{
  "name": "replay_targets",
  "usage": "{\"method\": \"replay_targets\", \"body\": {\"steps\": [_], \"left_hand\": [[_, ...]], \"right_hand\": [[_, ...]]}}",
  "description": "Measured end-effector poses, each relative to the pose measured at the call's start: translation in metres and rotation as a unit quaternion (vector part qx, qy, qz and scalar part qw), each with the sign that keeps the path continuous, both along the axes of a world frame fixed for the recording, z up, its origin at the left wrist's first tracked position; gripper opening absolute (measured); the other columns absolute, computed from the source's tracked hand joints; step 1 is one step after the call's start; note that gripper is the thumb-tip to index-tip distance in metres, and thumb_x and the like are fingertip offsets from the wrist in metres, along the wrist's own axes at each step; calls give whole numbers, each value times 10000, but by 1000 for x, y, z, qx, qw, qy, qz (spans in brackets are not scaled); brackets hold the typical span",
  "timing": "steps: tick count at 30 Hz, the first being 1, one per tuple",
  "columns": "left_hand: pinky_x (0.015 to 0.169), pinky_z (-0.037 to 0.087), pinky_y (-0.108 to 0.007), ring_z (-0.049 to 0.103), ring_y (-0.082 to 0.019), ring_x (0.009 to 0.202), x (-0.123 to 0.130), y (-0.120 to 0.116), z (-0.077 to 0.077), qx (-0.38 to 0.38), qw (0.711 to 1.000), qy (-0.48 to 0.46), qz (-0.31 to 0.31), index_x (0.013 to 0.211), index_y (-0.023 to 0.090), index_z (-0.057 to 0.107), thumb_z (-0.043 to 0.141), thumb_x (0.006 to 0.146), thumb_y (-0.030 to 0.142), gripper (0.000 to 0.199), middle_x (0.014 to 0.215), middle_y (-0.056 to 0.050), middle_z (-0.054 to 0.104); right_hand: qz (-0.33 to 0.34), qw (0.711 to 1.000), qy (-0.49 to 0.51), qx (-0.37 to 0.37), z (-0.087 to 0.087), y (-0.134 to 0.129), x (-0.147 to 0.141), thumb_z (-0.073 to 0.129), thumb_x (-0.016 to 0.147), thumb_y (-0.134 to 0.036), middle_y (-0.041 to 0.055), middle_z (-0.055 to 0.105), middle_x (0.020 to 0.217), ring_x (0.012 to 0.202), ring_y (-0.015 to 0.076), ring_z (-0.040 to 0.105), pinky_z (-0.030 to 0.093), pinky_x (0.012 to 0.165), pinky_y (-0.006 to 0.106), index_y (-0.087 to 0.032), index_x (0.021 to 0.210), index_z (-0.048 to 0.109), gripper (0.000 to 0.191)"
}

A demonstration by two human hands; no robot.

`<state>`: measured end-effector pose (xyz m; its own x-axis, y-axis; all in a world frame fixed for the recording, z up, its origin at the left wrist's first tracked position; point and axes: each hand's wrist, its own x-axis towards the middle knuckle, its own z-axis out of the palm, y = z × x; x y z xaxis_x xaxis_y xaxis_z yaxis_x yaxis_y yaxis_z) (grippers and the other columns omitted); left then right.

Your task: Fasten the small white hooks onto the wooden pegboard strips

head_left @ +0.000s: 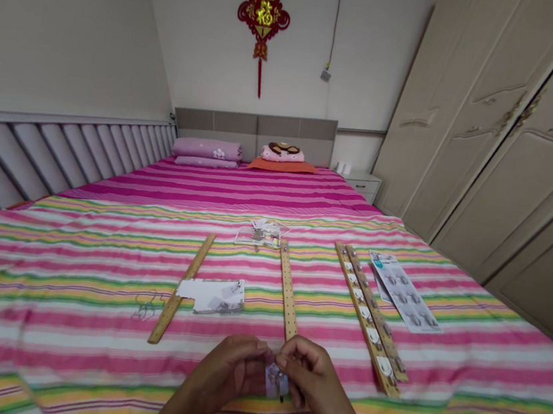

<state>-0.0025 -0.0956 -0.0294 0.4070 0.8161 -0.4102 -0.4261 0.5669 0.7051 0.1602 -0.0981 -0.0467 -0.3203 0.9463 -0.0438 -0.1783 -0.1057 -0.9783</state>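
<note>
Near the bed's front edge, my left hand (237,367) and my right hand (309,375) are together, fingers closed around a small clear packet (276,383). Something small and metallic shows inside the packet; its exact kind is too small to tell. A wooden strip with holes (288,289) runs away from me just beyond my fingers. Left of it, a torn white card (219,296) lies partly over another wooden strip (161,324). To the right lie two strips side by side, one bearing white oval pieces (374,338), the other small metal pieces (383,321).
A clear box (259,235) with small parts stands at the far middle of the striped sheet (90,325). A printed card (409,297) lies at right, thin tangled strands (147,305) at left. Folded bedding (207,150), a railing (61,154) and wardrobes (493,126) stand farther off.
</note>
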Motion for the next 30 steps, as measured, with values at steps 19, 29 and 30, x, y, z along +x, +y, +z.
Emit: {"method": "replay_targets", "body": {"steps": [19, 29, 30], "left_hand": [[566, 479, -284, 564, -124, 510, 9, 2, -8, 78, 987, 124, 60, 595, 109, 604, 765, 566, 309, 258, 551, -17, 602], [581, 493, -283, 603, -148, 553, 12, -1, -5, 66, 993, 73, 71, 672, 111, 653, 752, 599, 372, 289, 613, -56, 658], [590, 498, -286, 611, -154, 566, 11, -1, -2, 67, 994, 65, 58, 684, 104, 662, 747, 609, 372, 290, 626, -70, 667]], "right_hand": [[-14, 1000, -9, -4, -1, 2, -4, 659, 714, -409, -117, 376, 341, 267, 26, 308, 173, 298, 143, -167, 610, 510, 302], [-45, 999, -19, 8, 0, 2, -1, 628, 736, -416, -109, 382, 384, 297, 28, 315, 177, 324, 155, -161, 633, 519, 296], [-45, 999, -19, 6, 0, 1, 0, 628, 739, -413, -108, 379, 386, 298, 28, 314, 172, 325, 157, -162, 635, 519, 293]]}}
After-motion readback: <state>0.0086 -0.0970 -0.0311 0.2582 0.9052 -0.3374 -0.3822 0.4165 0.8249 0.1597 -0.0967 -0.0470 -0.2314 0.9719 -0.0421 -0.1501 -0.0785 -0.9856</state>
